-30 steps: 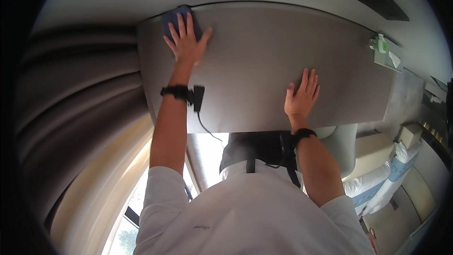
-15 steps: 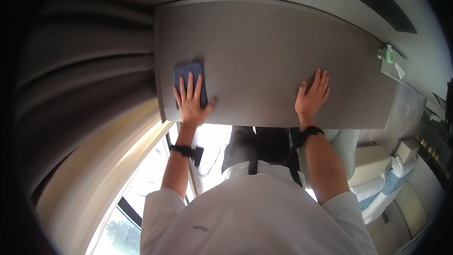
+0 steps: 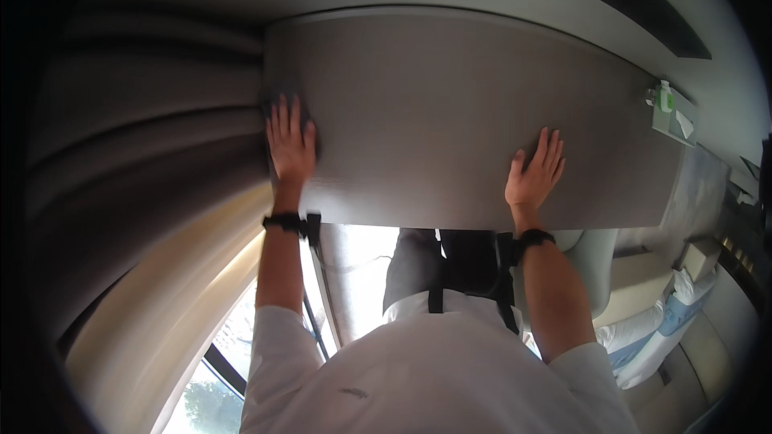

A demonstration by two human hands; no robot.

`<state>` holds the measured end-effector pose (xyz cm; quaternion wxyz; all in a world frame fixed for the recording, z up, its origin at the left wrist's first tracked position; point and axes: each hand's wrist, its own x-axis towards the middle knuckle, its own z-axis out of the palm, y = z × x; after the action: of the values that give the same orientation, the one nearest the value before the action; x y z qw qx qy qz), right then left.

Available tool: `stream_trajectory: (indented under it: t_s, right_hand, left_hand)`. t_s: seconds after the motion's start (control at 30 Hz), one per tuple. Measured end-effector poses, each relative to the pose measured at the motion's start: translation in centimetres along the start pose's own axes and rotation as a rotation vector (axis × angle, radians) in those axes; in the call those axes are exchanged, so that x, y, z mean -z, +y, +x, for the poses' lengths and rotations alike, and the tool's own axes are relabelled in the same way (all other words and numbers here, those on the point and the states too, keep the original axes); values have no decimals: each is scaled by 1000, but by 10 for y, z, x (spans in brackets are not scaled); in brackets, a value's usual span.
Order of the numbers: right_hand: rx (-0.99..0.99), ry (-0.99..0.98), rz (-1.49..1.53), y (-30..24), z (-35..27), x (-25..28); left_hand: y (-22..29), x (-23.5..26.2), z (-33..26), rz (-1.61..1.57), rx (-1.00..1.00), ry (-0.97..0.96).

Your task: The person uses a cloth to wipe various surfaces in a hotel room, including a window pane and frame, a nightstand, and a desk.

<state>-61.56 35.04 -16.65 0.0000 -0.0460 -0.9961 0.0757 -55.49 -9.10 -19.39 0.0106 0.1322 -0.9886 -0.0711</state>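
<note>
At my far left, a dark curtain (image 3: 145, 141) falls in folds against the left edge of the desk (image 3: 450, 104), with a cream curtain (image 3: 181, 297) nearer me and a bright window (image 3: 213, 398) showing past its hem. The dark blue cloth (image 3: 283, 87) lies at the desk's left edge, between the far left corner and the near one, blurred and mostly covered by my left hand (image 3: 291, 145). That hand is laid flat over it, fingers stretched toward the far edge, clenching nothing; I cannot tell whether any of the cloth hangs over the side. A black strap (image 3: 283, 223) with a small box circles my left wrist, by the near left corner. Well apart, toward the right part of the near edge, my right hand (image 3: 535, 173) rests on the bare desktop, released, its fingers extended and its thumb spread. A second black strap (image 3: 534, 239) is around that wrist, just past the near edge. A pale grey chair (image 3: 593, 273) stands below this edge. Near the far right corner, a small green and white bottle (image 3: 666, 98) stands by a pale tray (image 3: 669, 124). Farther right are blue and white pillows (image 3: 675, 313).
</note>
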Motion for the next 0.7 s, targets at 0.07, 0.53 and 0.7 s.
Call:
stream_trajectory:
  t_s: [0.07,0.53,0.7]
  right_hand:
    - [14,-17,-19,1,-2,2]
    - [112,146,62,4,6,-8]
    - [117,203,76,13,17,-10]
  left_hand:
    - [4,-4,60,5,8,45]
    - [14,16,-16,-257,93,238]
    - [18,22,-235,-220,252,103]
